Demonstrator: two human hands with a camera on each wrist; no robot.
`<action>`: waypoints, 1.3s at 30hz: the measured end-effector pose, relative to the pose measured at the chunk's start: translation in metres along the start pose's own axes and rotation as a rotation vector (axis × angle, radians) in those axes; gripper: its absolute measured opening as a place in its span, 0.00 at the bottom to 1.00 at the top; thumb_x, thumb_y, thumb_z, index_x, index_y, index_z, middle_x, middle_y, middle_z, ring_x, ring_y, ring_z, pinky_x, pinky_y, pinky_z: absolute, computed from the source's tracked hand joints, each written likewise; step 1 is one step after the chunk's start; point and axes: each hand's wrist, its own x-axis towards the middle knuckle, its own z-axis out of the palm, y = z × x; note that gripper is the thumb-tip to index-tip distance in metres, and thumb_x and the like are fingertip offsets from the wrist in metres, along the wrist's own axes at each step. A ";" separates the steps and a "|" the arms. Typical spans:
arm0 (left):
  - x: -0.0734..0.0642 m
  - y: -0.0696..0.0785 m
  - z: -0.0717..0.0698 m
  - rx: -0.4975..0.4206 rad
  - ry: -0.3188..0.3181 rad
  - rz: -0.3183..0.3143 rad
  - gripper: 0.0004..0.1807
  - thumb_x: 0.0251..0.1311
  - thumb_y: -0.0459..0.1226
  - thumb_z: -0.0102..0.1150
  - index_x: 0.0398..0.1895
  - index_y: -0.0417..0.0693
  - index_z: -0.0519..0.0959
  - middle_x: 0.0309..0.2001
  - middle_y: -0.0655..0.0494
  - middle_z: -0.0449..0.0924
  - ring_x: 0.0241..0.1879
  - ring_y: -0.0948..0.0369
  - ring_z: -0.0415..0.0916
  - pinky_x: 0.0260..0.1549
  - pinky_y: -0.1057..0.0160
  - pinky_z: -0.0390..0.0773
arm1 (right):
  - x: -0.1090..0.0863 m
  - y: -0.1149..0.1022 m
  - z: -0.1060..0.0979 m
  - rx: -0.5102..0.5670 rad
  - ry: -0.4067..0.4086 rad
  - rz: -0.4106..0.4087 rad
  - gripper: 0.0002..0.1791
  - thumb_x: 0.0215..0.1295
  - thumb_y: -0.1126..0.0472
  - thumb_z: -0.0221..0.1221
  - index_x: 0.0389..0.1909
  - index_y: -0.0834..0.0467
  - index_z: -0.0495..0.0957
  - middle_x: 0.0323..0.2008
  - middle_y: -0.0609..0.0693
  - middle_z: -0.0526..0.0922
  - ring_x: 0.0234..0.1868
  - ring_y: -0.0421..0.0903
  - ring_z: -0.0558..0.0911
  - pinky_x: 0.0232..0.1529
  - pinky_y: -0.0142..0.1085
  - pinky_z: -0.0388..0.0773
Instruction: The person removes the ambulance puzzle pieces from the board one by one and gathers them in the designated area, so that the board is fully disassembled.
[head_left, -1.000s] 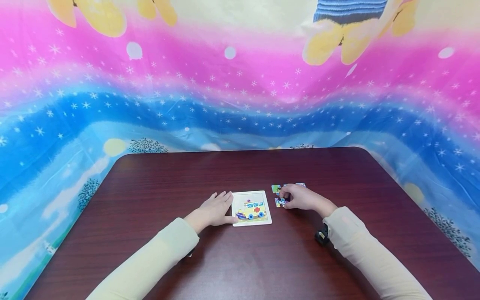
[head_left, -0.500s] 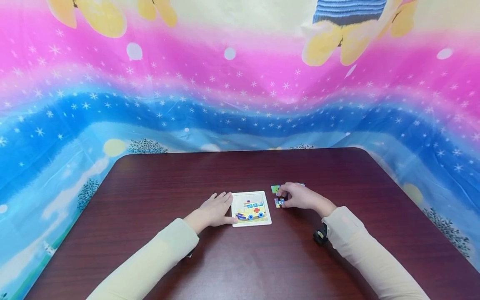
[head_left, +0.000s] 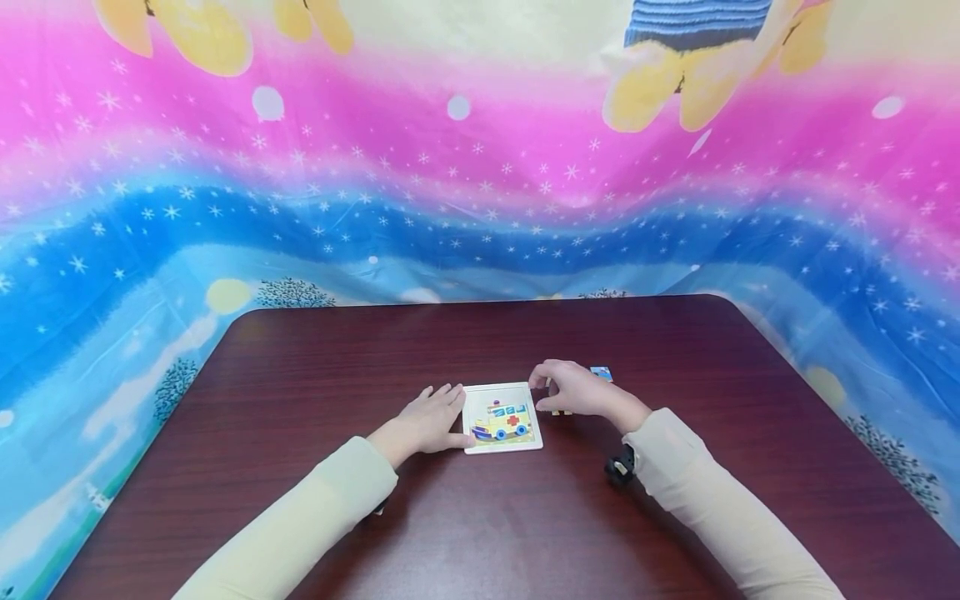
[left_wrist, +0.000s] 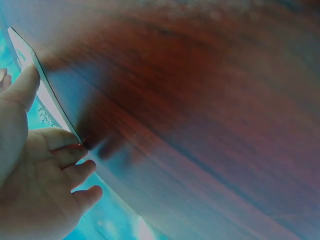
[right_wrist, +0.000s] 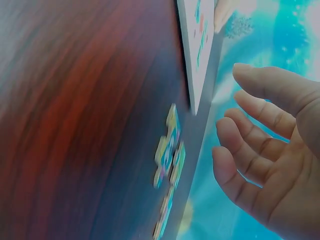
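- Lying flat on the reddish-brown table (head_left: 337,358), the pale-rimmed tray (head_left: 504,448) bears an ambulance picture (head_left: 512,420); above the ambulance its surface is plain and pale.
- At the tray's left edge, the left hand (head_left: 429,421) has its fingers spread and its thumb touching the rim, just as it lay a second ago, so the tray seems steadied.
- Beside the tray's right edge is the right hand (head_left: 573,389), bent fingertips toward the rim; half a second ago it was over the loose pieces (right_wrist: 168,150). That shift brings the work, as I judge it, from the pieces to the tray, though no piece is seen to have come along.
- From the right wrist, the thumb stands apart from loosely curved fingers with nothing between them (the head view leaves this gap too small to tell). That view also shows at least three pieces close together, apart from the tray's corner.
- From the head, the right hand covers most of these; a blue piece (head_left: 602,374) shows past it.
- Only the left wrist view gives the left palm, with a finger meeting the tray's corner.
- Farther out hangs a snowflake-printed cloth (head_left: 480,217).
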 end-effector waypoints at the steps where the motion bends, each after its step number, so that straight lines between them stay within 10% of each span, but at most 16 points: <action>1: 0.000 0.000 0.000 -0.002 0.004 0.000 0.44 0.59 0.58 0.51 0.67 0.34 0.57 0.68 0.44 0.53 0.67 0.50 0.48 0.63 0.50 0.49 | 0.001 -0.002 0.001 0.010 -0.006 -0.003 0.15 0.52 0.64 0.65 0.42 0.60 0.77 0.37 0.50 0.75 0.29 0.42 0.73 0.24 0.32 0.74; 39: 0.001 0.001 0.000 0.022 -0.014 -0.022 0.44 0.59 0.59 0.50 0.68 0.35 0.57 0.69 0.45 0.53 0.68 0.51 0.48 0.63 0.51 0.49 | 0.027 -0.033 0.035 -0.126 -0.106 -0.059 0.14 0.49 0.63 0.68 0.37 0.54 0.77 0.32 0.44 0.74 0.31 0.41 0.72 0.33 0.34 0.72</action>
